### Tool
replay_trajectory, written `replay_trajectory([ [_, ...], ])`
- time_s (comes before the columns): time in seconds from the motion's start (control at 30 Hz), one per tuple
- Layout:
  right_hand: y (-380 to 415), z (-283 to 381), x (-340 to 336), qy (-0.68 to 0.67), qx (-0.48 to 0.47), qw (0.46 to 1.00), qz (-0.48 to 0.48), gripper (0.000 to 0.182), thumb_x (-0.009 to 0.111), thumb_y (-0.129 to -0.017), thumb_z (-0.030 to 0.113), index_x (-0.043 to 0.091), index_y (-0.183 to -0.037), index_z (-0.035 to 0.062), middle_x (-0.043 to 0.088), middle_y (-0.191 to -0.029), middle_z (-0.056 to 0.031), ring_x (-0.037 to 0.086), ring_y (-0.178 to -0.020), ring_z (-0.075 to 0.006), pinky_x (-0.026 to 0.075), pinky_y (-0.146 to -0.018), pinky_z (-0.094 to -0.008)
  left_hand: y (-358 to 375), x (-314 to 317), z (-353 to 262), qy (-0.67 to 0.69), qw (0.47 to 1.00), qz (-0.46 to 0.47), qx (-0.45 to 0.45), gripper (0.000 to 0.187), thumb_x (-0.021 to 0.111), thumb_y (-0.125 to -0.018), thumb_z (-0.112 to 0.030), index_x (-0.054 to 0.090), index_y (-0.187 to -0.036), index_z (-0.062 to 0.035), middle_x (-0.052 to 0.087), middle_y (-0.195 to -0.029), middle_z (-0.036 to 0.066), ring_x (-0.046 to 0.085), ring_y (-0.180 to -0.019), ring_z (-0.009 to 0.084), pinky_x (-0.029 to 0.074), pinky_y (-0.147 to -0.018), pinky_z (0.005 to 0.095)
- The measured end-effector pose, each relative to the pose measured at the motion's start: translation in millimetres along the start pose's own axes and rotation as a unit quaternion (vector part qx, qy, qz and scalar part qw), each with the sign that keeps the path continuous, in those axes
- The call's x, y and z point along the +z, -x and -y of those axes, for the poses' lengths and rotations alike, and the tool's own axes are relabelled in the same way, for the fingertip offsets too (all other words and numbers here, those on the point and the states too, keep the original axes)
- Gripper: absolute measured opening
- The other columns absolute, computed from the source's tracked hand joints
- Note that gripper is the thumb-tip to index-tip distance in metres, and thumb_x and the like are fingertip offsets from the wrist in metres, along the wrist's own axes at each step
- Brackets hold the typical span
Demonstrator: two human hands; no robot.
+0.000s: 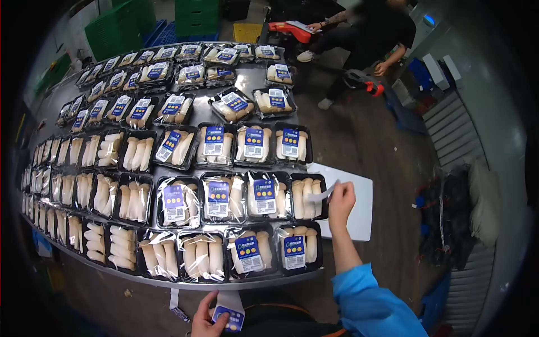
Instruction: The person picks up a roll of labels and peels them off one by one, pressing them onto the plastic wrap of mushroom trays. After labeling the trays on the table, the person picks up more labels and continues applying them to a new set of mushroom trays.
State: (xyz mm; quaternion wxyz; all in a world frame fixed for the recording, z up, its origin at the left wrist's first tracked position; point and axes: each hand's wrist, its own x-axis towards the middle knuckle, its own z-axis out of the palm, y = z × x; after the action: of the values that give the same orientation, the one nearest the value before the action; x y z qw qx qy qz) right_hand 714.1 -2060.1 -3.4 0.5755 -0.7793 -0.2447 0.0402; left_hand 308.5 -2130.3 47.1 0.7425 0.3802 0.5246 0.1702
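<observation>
Lying at the table's right edge, in the second row from the near edge, an unlabelled tray of king oyster mushrooms point(306, 197) is set just left of the right hand point(341, 203), the nearer of the two. Its long axis, like the mushrooms inside, is pointed roughly from the near edge toward the far edge. A white label point(321, 195) is pinched by the right hand and held over the tray's right side; whether the tray is touched cannot be told. By the left hand point(205, 320), below the near edge and well apart from that tray, a strip of blue-printed labels point(229, 314) is gripped. On the metal table point(247, 81), similar trays point(222, 196) are laid in rows; in the near rows, those toward the right edge are mostly labelled, those toward the left edge unlabelled. Past the right edge, a white board point(353, 210) is seen projecting above the dark floor point(370, 140). Beyond the far edge, green crates point(196, 17) are stacked.
</observation>
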Motion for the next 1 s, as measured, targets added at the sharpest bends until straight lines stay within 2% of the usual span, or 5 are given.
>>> replay_trajectory([
  [0.37, 93, 128, -33, -0.009, -0.398, 0.852, 0.34, 0.013, 0.062, -0.07, 0.006, 0.05, -0.068, 0.0042, 0.049, -0.061, -0.0062, 0.05, -0.051, -0.0216, 0.042, -0.048, -0.0311, -44, 52, -43, -0.117, 0.967, 0.221, 0.039, 0.073, 0.06, -0.078, -0.006, 0.02, -0.14, -0.0093, 0.056, -0.095, 0.007, 0.051, -0.081, 0.0138, 0.045, -0.07, 0.0249],
  [0.47, 143, 134, -24, 0.034, -0.326, 0.826, 0.458, 0.016, 0.063, -0.076, 0.019, 0.057, -0.072, 0.0051, 0.048, -0.069, -0.0047, 0.055, -0.065, -0.0196, 0.044, -0.054, -0.0289, -75, 54, -21, -0.243, 0.842, 0.297, 0.38, 0.052, 0.062, -0.077, -0.007, 0.042, -0.125, 0.0008, 0.055, -0.111, 0.011, 0.053, -0.093, 0.0161, 0.045, -0.077, 0.0244],
  [0.6, 126, 130, -38, -0.047, -0.196, 0.775, 0.599, 0.012, 0.062, -0.079, 0.02, 0.063, -0.081, 0.0082, 0.05, -0.071, -0.0039, 0.057, -0.069, -0.0171, 0.046, -0.056, -0.0277, -79, 30, -24, -0.329, 0.839, 0.245, 0.357, 0.035, 0.065, -0.078, -0.012, 0.055, -0.109, 0.0, 0.06, -0.098, 0.009, 0.057, -0.087, 0.014, 0.047, -0.075, 0.0256],
  [0.8, 112, 132, -45, 0.09, -0.289, 0.92, 0.249, 0.012, 0.066, -0.067, 0.001, 0.055, -0.069, 0.0047, 0.05, -0.069, -0.0073, 0.051, -0.058, -0.0219, 0.042, -0.05, -0.0317, -44, 28, -65, -0.343, 0.926, 0.147, 0.062, 0.065, 0.063, -0.073, -0.017, 0.035, -0.13, -0.0084, 0.057, -0.065, 0.011, 0.057, -0.055, 0.023, 0.044, -0.054, 0.0317],
  [1.0, 156, 114, -30, 0.082, -0.281, 0.866, 0.406, 0.024, 0.072, -0.064, 0.011, 0.058, -0.083, 0.006, 0.051, -0.084, -0.0084, 0.054, -0.071, -0.0219, 0.046, -0.06, -0.0316, -57, 55, -58, -0.218, 0.926, 0.286, 0.116, 0.065, 0.064, -0.074, -0.008, 0.029, -0.128, -0.0039, 0.062, -0.074, 0.007, 0.059, -0.066, 0.014, 0.045, -0.06, 0.0279],
])
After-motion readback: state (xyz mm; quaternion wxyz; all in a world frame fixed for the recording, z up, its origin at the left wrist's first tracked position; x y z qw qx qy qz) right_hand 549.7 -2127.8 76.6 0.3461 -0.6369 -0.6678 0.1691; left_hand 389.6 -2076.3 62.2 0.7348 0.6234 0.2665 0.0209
